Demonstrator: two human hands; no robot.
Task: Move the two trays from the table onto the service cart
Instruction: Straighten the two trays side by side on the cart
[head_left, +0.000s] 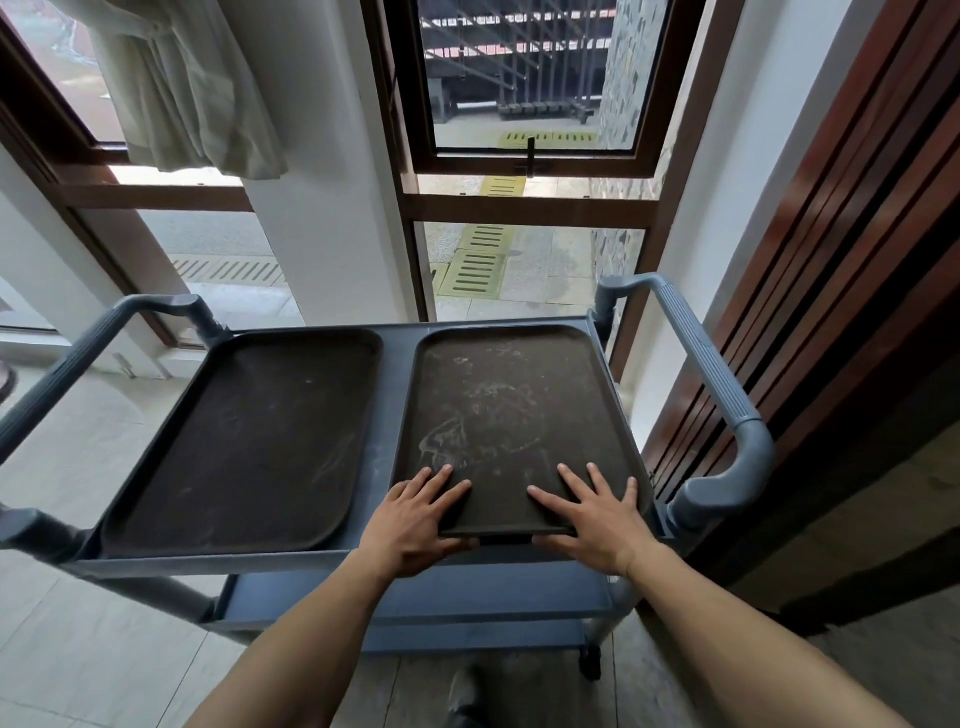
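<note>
Two dark trays lie side by side on the top shelf of our grey cart (384, 410), which stands in front of a window (530, 78). The left tray (249, 441) sits flat inside the shelf rim. The right tray (514, 415) carries pale smears, and its near edge juts past the cart's front lip. Our left hand (415, 519) and right hand (592, 519) both clasp that near edge, fingers spread flat on top, thumbs tucked beneath. A pale curtain (192, 88) hangs at upper left.
</note>
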